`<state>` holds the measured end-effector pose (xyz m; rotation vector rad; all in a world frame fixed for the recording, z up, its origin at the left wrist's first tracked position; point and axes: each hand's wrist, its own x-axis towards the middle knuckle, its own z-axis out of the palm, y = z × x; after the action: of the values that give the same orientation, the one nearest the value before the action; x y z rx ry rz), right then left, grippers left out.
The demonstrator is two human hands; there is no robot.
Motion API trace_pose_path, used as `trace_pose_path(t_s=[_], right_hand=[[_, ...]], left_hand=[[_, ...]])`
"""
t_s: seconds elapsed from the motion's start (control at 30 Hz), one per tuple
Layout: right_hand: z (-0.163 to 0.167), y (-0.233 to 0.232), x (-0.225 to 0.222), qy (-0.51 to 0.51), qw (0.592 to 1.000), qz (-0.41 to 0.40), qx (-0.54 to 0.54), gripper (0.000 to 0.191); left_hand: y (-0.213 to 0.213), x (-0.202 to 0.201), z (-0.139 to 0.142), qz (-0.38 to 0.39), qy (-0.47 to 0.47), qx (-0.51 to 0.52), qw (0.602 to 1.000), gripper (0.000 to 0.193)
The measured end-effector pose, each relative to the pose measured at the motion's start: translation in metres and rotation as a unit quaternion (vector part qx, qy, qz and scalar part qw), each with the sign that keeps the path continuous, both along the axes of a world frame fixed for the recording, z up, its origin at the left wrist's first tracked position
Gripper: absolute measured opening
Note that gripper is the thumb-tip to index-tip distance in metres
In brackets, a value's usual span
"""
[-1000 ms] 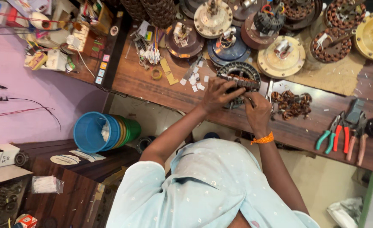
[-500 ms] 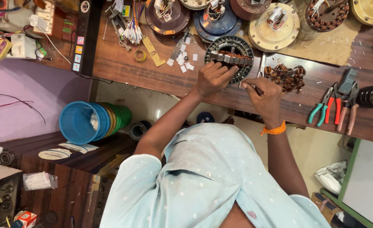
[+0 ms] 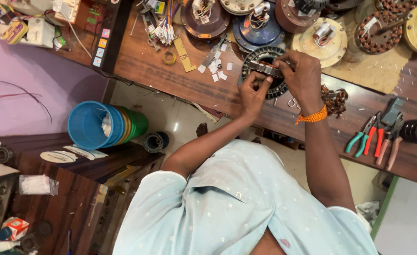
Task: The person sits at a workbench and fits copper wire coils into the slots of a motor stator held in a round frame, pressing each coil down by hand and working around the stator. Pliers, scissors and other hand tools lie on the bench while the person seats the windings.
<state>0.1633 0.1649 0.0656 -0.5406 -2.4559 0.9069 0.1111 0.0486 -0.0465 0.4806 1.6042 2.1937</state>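
on the long brown worktop (image 3: 180,78), near its front edge, sits a round dark motor core (image 3: 264,72) ringed with slots, with several finished motor housings (image 3: 260,28) just behind it and a clump of copper wire (image 3: 333,100) just to its right. looks heavy and stiff, a stack of steel plates, unlikely to slide when pressed; best gripped by the outer rim, away from the slot edges, which may be sharp. directly over the core, both hands meet: left hand (image 3: 253,94) pinched shut at the near side of the ring, fingertips on a small pale strip (image 3: 265,69) lying across the top; right hand (image 3: 303,75), with an orange thread (image 3: 311,116) at the wrist, curled over the far end of the same strip, pressing it down. strip seems thin, light and easily creased. farther right, well apart, lie pliers (image 3: 374,138); scattered left of the core, small white paper bits (image 3: 215,71).
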Motion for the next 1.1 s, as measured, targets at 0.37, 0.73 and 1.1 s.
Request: trace_pose_path(t_s=[0.37, 0.73, 1.1], right_hand=[[-0.022, 0.030, -0.009, -0.075, 0.973, 0.015, -0.216, 0.013], [-0.031, 0.029, -0.001, -0.033, 0.980, -0.037, -0.190, 0.013], [-0.014, -0.006, 0.049, -0.037, 0.970, -0.158, -0.179, 0.012]], left_hand=[[0.007, 0.006, 0.003, -0.002, -0.132, 0.063, 0.989, 0.014], [-0.001, 0.002, 0.009, 0.004, -0.005, -0.020, 1.000, 0.014], [-0.014, -0.061, 0.053, -0.050, 0.570, -0.091, 0.815, 0.059]])
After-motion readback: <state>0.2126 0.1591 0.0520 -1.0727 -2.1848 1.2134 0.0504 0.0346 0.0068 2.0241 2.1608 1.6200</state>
